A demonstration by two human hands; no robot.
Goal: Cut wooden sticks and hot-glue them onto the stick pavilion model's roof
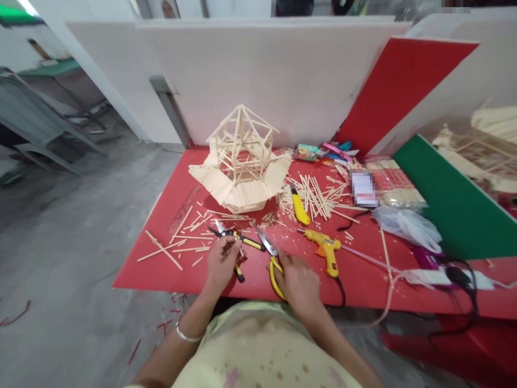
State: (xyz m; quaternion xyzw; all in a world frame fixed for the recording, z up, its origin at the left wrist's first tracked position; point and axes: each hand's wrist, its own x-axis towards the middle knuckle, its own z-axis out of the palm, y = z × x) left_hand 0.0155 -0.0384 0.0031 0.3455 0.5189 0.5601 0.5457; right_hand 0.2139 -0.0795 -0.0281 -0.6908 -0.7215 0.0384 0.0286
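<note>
Two hands over red bench (141, 275). Left hand (221, 263): fingers pinched on a short stick (241, 250). Right hand (300, 277): fingers curled round handles of yellow-handled scissors (275, 262), blades toward 11 o'clock. In the way: pruners (252, 242), partly under left hand, one handle near scissor blades. From scissors: stick model (244, 194) at 11, utility knife (299, 207) at 1 beside loose sticks (317, 196), glue gun (333, 249) between 2 and 3, plastic bag (407, 227) same direction, farther.

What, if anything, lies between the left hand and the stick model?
Low clutter only: the black-and-yellow cutters, partly hidden by the left hand, and loose sticks lie on the table before the stick model.
</note>
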